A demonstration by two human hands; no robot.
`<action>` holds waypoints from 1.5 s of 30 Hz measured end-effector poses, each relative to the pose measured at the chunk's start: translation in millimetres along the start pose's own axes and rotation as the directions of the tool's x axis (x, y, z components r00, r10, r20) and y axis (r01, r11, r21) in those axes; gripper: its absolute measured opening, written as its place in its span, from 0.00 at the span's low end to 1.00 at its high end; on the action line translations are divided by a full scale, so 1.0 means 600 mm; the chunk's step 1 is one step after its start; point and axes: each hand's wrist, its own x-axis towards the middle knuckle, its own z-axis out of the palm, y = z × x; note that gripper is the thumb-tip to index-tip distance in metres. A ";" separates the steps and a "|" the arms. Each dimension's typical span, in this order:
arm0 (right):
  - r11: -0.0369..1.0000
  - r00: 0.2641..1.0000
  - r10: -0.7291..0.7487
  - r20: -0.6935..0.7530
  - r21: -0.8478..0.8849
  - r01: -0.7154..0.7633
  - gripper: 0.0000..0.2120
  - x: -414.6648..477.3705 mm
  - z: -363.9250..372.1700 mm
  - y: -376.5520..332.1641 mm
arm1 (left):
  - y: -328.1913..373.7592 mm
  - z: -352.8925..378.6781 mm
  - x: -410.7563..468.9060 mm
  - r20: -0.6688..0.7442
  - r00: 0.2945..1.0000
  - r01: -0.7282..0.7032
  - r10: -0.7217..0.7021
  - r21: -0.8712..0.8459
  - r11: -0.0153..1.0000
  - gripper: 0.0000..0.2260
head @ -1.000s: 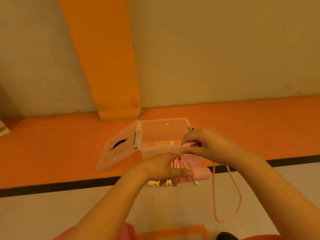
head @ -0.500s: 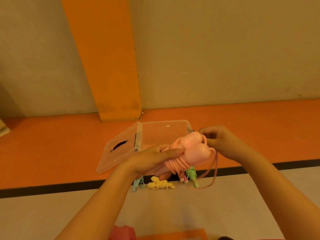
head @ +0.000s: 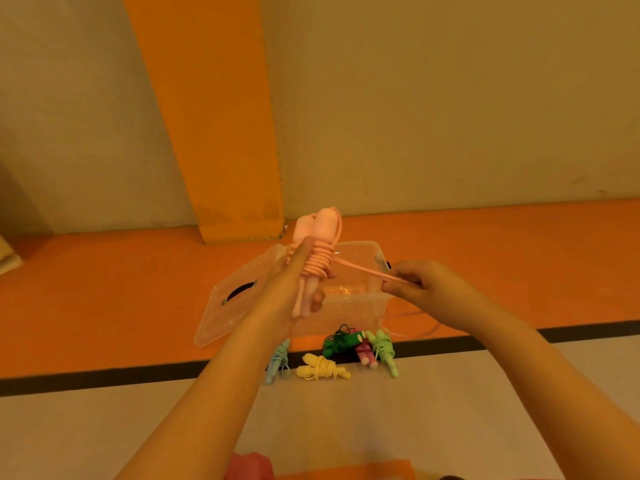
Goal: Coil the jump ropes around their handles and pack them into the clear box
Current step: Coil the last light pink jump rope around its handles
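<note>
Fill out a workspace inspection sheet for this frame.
Surface: orange and grey floor, black stripe.
Job's things: clear box open, lid swung leftward; pink jump rope partly coiled; five coiled ropes on the floor before the box.
Clutter: pink item at bottom edge, unclear.
Hands: left hand grips the pink handles; right hand pinches the rope's taut strand.
Cables: nothing seen.
Surroundings: beige wall, orange pillar.

Left hand raised pink handles upright; cord pulled taut.
</note>
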 end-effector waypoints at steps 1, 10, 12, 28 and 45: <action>1.000 1.000 -0.005 0.009 -0.027 0.005 0.05 -0.001 0.003 -0.003 | 0.000 -0.006 0.002 -0.038 0.999 -0.010 0.012 0.043 0.999 0.17; 0.885 0.981 -0.191 -0.039 -0.439 0.155 0.09 -0.003 -0.007 -0.049 | -0.010 -0.015 -0.006 0.133 0.990 -0.137 0.056 0.753 0.644 0.16; 0.883 0.977 -0.214 -0.012 -0.430 0.188 0.08 -0.003 -0.005 -0.055 | -0.011 -0.008 -0.017 0.215 0.975 -0.140 -0.063 0.804 0.578 0.18; 0.987 0.970 -0.113 0.217 0.137 0.084 0.08 0.004 0.013 -0.046 | -0.028 0.029 -0.051 0.494 0.790 -0.223 -0.364 0.783 0.581 0.08; 0.998 0.998 0.022 0.061 0.054 -0.026 0.09 0.019 -0.023 -0.014 | -0.003 0.006 -0.001 0.267 0.959 -0.135 0.093 0.144 0.980 0.18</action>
